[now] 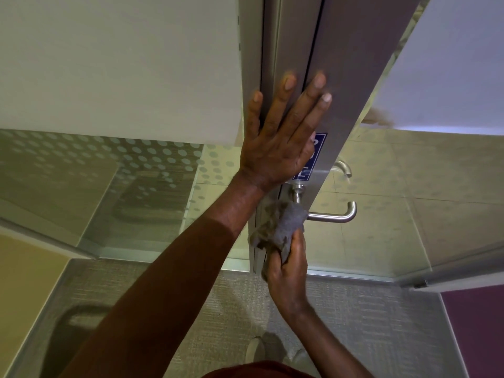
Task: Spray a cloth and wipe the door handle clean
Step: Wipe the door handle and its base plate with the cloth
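- The right hand (289,271), nearest the camera, has its grip curled tight around a bunched grey cloth (278,227), with a loose fold of fabric hanging to the left of the fingers.
- Just above that grip, the cloth is pressed against the inner end of the door handle (335,215), covering the part where the lever meets the door; the bare steel lever runs out to the right of the grip and bends away at its far end.
- Above the cloth, the handle's round steel base (297,190) shows on the grey metal door frame (351,77).
- The left hand (278,148) lies higher up, its grip spread flat, fingers straight and fanned against the door frame, holding nothing.
- Under the left palm, a blue sign (317,151) with white letters is partly covered.
- Right of both grips, beyond the door's edge, a second steel handle (344,167) shows against a tiled floor (395,203).
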The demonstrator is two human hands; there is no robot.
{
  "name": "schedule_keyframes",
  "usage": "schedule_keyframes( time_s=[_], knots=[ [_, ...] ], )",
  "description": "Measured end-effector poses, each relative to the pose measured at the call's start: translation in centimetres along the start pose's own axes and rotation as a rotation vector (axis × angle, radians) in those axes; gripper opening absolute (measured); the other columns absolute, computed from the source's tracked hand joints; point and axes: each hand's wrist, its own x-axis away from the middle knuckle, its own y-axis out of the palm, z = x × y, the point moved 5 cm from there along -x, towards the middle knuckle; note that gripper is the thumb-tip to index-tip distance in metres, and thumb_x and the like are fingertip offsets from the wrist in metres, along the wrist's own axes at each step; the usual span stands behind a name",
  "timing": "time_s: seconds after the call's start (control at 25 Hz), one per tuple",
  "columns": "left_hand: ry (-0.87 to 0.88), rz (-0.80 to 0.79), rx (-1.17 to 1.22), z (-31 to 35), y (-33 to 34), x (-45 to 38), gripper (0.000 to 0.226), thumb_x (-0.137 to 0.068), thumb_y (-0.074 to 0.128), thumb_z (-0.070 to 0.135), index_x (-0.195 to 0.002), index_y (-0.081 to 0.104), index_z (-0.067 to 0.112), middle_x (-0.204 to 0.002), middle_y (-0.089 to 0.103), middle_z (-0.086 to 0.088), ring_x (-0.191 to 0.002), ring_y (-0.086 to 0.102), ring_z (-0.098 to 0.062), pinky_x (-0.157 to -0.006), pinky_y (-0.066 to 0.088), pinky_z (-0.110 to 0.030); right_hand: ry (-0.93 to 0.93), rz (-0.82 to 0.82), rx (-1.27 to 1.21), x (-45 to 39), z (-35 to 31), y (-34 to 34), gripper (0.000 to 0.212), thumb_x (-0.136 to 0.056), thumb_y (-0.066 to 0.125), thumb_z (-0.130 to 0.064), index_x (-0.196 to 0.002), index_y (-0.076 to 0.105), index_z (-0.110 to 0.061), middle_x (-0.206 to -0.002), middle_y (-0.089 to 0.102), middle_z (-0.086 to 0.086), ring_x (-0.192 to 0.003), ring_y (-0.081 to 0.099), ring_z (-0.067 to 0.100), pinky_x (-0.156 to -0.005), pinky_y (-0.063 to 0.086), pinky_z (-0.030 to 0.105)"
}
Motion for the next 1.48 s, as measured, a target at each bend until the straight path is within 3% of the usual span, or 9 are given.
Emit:
schedule_keyframes(
  time_s=[0.12, 0.24, 0.36, 0.48, 0.6, 0.84, 1.08, 1.36, 1.48],
  knots=[
    [-0.009, -0.006, 0.022, -0.1, -0.2, -0.2, 0.059, -0.101, 0.059, 0.03, -0.156, 0.041, 0.021, -0.158, 0.056, -0.004, -0.151, 0.033, -0.035, -0.132, 0.008, -0.057, 0.006, 0.025, 0.06, -3.6, -0.8, 2.4, 0.065, -0.097, 0.048, -0.007, -0.158, 0.03, -0.016, -0.153, 0.044, 0.009, -0.138, 0.05, 0.025, -0.11, 0.051, 0.034],
    [-0.011, -0.004, 0.032, -0.1, -0.3, -0.1, 0.058, -0.101, 0.058, 0.028, -0.155, 0.04, 0.021, -0.157, 0.057, -0.004, -0.149, 0.034, -0.034, -0.129, 0.011, -0.057, 0.027, 0.043, 0.109, -5.2, 0.5, 3.6, 0.065, -0.094, 0.049, -0.007, -0.156, 0.03, -0.001, -0.158, 0.038, 0.016, -0.141, 0.046, 0.022, -0.113, 0.045, 0.023],
    [-0.022, 0.009, 0.027, -0.1, -0.4, -0.1, 0.059, -0.101, 0.06, 0.028, -0.156, 0.04, 0.021, -0.158, 0.057, -0.004, -0.15, 0.034, -0.034, -0.131, -0.002, -0.052, -0.052, -0.008, 0.227, -5.4, 3.0, 3.3, 0.061, -0.095, 0.051, 0.0, -0.154, 0.034, -0.006, -0.152, 0.045, 0.01, -0.133, 0.051, 0.022, -0.108, 0.05, 0.03],
    [-0.018, 0.009, 0.007, -0.1, -0.3, 0.0, 0.059, -0.101, 0.06, 0.029, -0.156, 0.04, 0.021, -0.158, 0.056, -0.004, -0.149, 0.034, -0.035, -0.132, -0.005, -0.051, 0.001, -0.069, 0.298, -4.3, 6.0, 2.9, 0.06, -0.096, 0.047, -0.016, -0.155, 0.037, -0.008, -0.144, 0.053, 0.012, -0.125, 0.058, 0.026, -0.101, 0.055, 0.038],
    [-0.009, 0.022, 0.0, -0.2, -0.1, -0.1, 0.06, -0.1, 0.06, 0.03, -0.156, 0.041, 0.021, -0.158, 0.057, -0.003, -0.149, 0.034, -0.034, -0.132, -0.005, -0.051, 0.111, -0.17, 0.361, -2.9, 8.6, 2.9, 0.072, -0.094, 0.056, 0.005, -0.161, 0.031, -0.006, -0.148, 0.055, 0.015, -0.129, 0.057, 0.031, -0.104, 0.053, 0.049],
    [-0.006, 0.022, -0.009, 0.0, 0.0, -0.1, 0.061, -0.1, 0.061, 0.03, -0.156, 0.041, 0.022, -0.158, 0.056, -0.002, -0.15, 0.035, -0.033, -0.132, -0.003, -0.051, 0.062, -0.046, 0.279, -3.7, 4.8, 3.6, 0.096, -0.095, 0.051, 0.012, -0.167, 0.006, -0.034, -0.168, 0.035, 0.003, -0.148, 0.038, 0.005, -0.114, 0.037, 0.013],
    [-0.003, 0.004, -0.01, -0.1, -0.1, 0.0, 0.059, -0.101, 0.059, 0.029, -0.156, 0.04, 0.022, -0.158, 0.057, -0.003, -0.149, 0.034, -0.034, -0.131, -0.004, -0.052, -0.091, 0.009, 0.19, -4.5, 1.7, 4.3, 0.094, -0.096, 0.047, 0.011, -0.166, 0.0, -0.029, -0.175, 0.01, 0.005, -0.161, 0.017, 0.015, -0.126, 0.03, 0.03],
    [-0.006, 0.006, -0.001, -0.1, 0.2, 0.1, 0.059, -0.1, 0.061, 0.029, -0.155, 0.042, 0.022, -0.157, 0.057, -0.002, -0.148, 0.035, -0.034, -0.131, -0.005, -0.051, -0.071, -0.098, 0.379, -4.6, 5.5, 3.9, 0.078, -0.096, 0.059, 0.008, -0.163, 0.019, 0.004, -0.167, 0.0, -0.021, -0.139, 0.054, 0.033, -0.099, 0.058, 0.043],
    [0.008, -0.009, -0.017, 0.0, 0.1, 0.1, 0.059, -0.101, 0.059, 0.031, -0.156, 0.041, 0.022, -0.158, 0.057, -0.003, -0.149, 0.035, -0.034, -0.131, -0.006, -0.051, -0.012, -0.171, 0.482, -3.2, 7.3, 3.8, 0.071, -0.096, 0.054, 0.015, -0.16, 0.024, 0.007, -0.168, 0.013, 0.004, -0.149, 0.042, 0.038, -0.104, 0.055, 0.049]
  ],
)
